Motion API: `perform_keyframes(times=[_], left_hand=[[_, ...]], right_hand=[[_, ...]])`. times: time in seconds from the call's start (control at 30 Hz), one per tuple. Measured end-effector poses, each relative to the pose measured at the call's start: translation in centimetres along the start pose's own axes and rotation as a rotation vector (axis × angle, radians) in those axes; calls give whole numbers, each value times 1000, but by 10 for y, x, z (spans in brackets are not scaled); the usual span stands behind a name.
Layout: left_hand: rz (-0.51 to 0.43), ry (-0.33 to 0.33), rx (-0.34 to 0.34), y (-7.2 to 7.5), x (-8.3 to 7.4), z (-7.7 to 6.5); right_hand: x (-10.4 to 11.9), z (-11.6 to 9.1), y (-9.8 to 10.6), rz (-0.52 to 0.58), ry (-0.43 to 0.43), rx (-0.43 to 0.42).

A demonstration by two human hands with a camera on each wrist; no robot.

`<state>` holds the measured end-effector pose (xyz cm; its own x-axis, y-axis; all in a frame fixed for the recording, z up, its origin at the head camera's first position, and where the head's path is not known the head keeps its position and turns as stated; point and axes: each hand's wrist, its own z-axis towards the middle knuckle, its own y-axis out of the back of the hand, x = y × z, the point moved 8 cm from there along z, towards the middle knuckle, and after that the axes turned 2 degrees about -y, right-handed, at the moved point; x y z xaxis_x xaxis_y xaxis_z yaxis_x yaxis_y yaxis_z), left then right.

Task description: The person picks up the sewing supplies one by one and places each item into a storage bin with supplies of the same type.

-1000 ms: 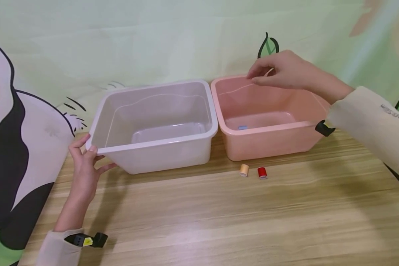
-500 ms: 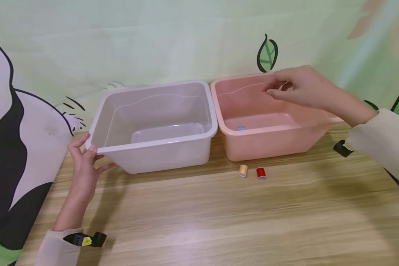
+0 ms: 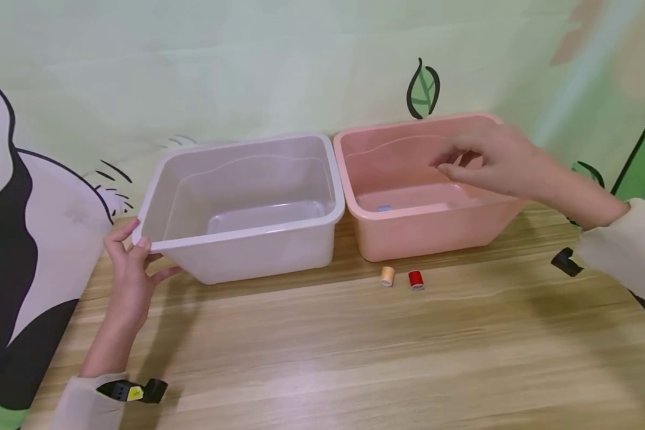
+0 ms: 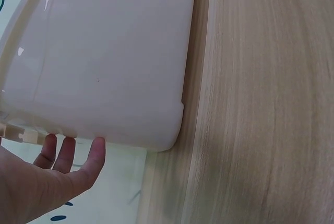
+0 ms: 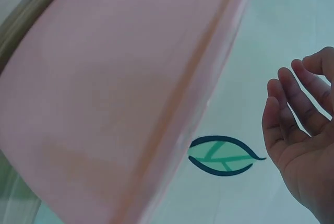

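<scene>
Wood-grain tabletop (image 3: 301,346) supports a pale-grey rectangular plastic tub (image 3: 269,255), probably light and stiff, best held by the rim (image 3: 247,233) the left hand (image 3: 131,275) grips (right hand (image 3: 500,158) loosely curled, empty).

- A wooden table (image 3: 301,346) with streaky grain
- A pale green backdrop (image 3: 220,71) behind the table
- A black-outlined green leaf (image 3: 423,89) printed on the backdrop
- A large black-and-white drawing (image 3: 21,251) at the backdrop's left side
</scene>
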<state>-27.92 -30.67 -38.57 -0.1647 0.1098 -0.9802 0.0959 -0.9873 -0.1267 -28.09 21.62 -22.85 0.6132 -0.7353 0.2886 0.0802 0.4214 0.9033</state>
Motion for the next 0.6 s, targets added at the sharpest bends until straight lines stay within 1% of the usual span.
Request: perform_keyframes(times=[0.17, 0.3, 0.4, 0.6], left_hand=[[13, -26, 11, 2, -4, 1], [2, -28, 20, 2, -5, -1], [-1, -27, 15, 1, -4, -3], [9, -24, -1, 1, -4, -5]], right_hand=[[8, 0, -4, 58, 57, -19], [14, -5, -8, 80, 122, -47], [21, -11, -12, 93, 160, -45], [30, -27, -26, 138, 149, 5]])
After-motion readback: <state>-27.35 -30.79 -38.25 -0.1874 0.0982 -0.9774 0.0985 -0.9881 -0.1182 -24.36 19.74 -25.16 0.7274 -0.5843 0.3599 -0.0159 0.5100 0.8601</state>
